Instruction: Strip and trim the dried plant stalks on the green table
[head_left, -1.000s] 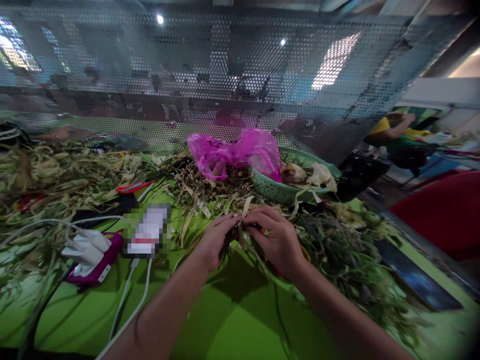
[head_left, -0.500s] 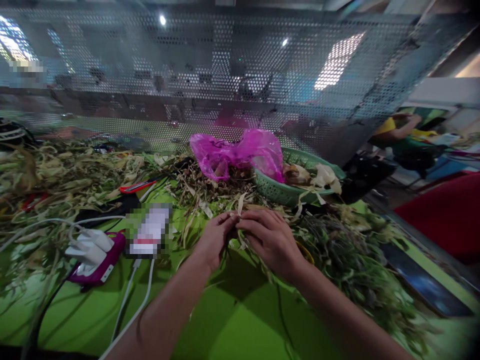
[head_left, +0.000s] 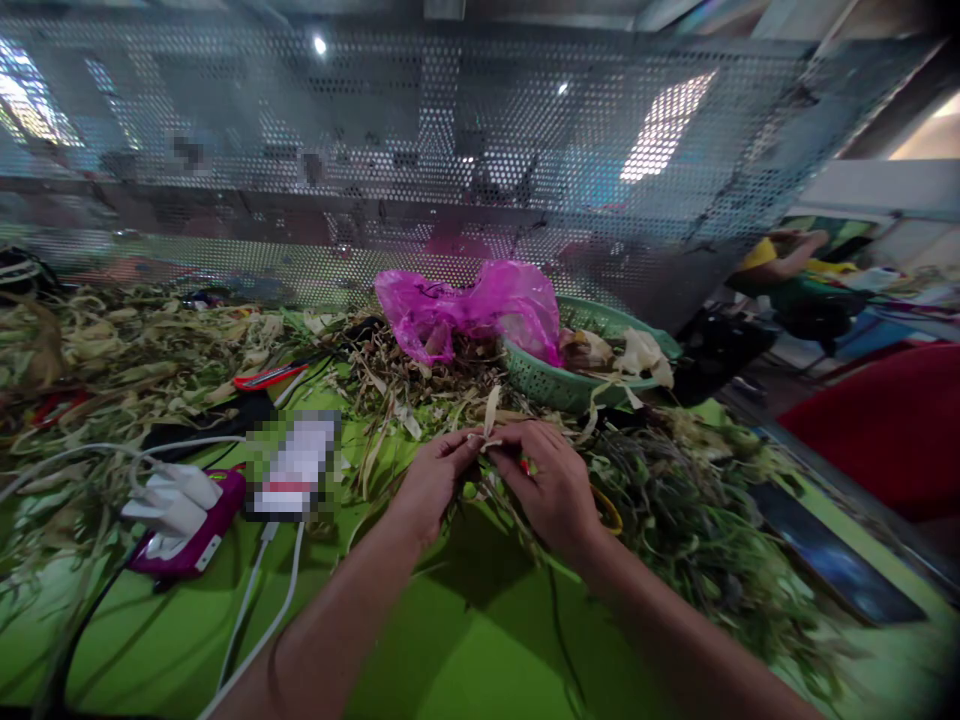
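My left hand (head_left: 433, 478) and my right hand (head_left: 550, 482) meet over the middle of the green table. Between their fingertips is a pale strip of dried leaf (head_left: 491, 412), with one end standing upright and a folded or knotted part at the pinch. Each hand is closed on it with thumb and fingers. Below the hands, thin stems and leaf bits hang over the table. A small red spot shows by my right fingers; what it is I cannot make out. Just beyond lies a pile of dry leaves and twigs (head_left: 375, 370).
A green basket (head_left: 544, 385) stands behind, partly under a pink plastic bag (head_left: 469, 305). At left are a purple power strip (head_left: 225, 500), a phone (head_left: 300, 465) with cables, and a red cutter (head_left: 270, 377). Greener leaves (head_left: 675, 510) and a dark panel (head_left: 840, 555) lie right. Another person sits at far right.
My right fingers have shifted slightly, so more of the pale leaf strip and its folded part shows. The upright end stands a little further right. The view has moved slightly.
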